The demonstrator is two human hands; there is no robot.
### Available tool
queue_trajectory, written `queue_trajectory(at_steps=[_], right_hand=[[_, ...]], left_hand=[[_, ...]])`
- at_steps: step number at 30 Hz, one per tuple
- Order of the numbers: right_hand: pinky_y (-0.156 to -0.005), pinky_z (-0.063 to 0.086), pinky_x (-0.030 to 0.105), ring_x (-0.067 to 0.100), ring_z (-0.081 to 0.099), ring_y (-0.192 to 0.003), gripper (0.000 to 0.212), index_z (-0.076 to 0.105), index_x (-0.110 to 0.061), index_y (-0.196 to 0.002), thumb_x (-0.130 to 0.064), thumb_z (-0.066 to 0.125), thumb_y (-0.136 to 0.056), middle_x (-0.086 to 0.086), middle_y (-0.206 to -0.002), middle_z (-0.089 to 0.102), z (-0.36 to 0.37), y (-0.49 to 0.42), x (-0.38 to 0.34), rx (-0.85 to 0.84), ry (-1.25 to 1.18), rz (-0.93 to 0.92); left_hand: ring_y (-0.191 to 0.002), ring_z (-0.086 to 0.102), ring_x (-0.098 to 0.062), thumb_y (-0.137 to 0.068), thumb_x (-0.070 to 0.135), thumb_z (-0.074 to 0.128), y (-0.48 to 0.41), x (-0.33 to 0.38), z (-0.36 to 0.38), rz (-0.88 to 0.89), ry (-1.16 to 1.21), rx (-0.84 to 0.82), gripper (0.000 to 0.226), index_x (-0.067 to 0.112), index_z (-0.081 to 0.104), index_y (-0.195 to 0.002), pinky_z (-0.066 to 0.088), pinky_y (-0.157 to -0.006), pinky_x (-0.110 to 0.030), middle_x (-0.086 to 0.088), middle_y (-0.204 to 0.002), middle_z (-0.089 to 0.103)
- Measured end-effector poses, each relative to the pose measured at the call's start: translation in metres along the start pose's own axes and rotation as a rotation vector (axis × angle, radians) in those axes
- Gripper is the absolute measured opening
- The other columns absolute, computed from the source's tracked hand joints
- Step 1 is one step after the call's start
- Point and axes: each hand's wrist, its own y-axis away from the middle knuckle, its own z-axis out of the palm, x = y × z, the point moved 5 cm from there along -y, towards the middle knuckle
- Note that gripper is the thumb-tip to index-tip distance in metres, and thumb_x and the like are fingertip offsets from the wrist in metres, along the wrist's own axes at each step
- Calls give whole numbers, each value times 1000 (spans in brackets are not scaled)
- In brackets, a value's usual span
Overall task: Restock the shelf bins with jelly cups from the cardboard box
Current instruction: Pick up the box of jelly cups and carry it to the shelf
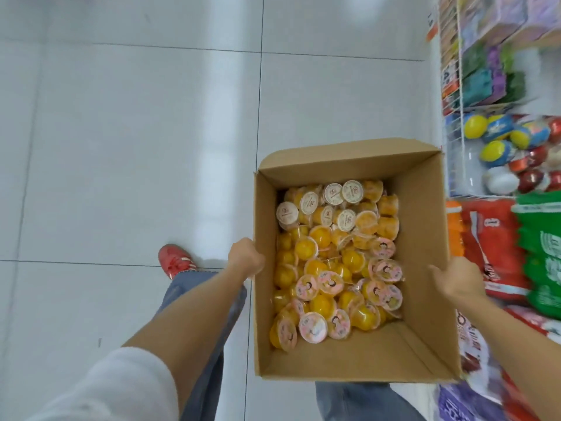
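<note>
At 9 o'clock lies pale tiled floor (121,147), glossy with streaks of reflected light. At 7 o'clock a white sleeve (100,387) ends above a bare forearm, and past it a red shoe (176,261) rests on the floor beside a jeans leg (200,329). The left hand (246,258) is curled closed on the left wall of the box (264,268); its fingers are hidden behind the cardboard. The box, flaps open, sits at 5 o'clock and looks to be carried between the hands. Cups (334,262) fill its bottom in a loose heap: yellow and orange jelly, some with white lids at the far end, some with pink lids nearer. The right hand (458,279) sits at the box's right wall, blurred; whether its fingers grip it I cannot tell. At 3 o'clock red and green bags (516,253) lie packed on the shelf (455,71), with foil eggs (498,141) in a wire bin above them.
</note>
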Motion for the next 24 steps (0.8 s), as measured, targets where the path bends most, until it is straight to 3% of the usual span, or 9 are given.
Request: queue_trajectory(at_steps=[3,9,14,17,20,24], right_hand=[[-61,38,34,42,63,-84,32,57,5,-76,-22,65,-91,29,-84,65,-26,24,-73,5,33,-60],[-68,42,36,43,61,-88,28,51,0,-76,-20,64,-91,29,-90,64,-67,78,-259,-18,41,-190],[-62,40,33,30,51,-69,26,54,0,-76,-20,62,-92,9,-66,52,-82,125,-429,-25,39,-293],[-59,39,32,28,51,-66,29,52,-3,-71,-20,60,-93,11,-69,56,-94,141,-549,-5,91,-459],[-53,37,30,29,55,-66,29,50,-6,-68,-19,60,-92,8,-65,52,-102,153,-666,1,125,-593],[-57,43,31,32,57,-69,22,55,-3,-74,-18,61,-90,12,-69,58,-101,170,-814,-3,121,-708]], left_hand=[[-82,66,-30,-78,6,51,-7,-33,-59,-15,55,5,4,7,54,-76,56,-69,-32,-10,-82,63],[-81,66,-30,-76,5,53,-23,-118,-214,-60,175,49,15,1,61,-88,56,-67,-30,-11,-87,65],[-65,71,-31,-80,1,47,-22,-206,-346,-140,372,120,12,6,57,-81,61,-69,-40,-14,-81,69],[-63,71,-31,-82,3,45,-24,-265,-404,-233,509,190,14,4,58,-85,61,-68,-43,-14,-79,69],[-60,69,-30,-82,1,43,-34,-313,-463,-323,635,234,15,4,58,-84,61,-65,-37,-12,-76,67],[-59,69,-29,-86,2,44,-62,-368,-559,-393,696,300,14,4,58,-87,61,-66,-38,-12,-77,67]])
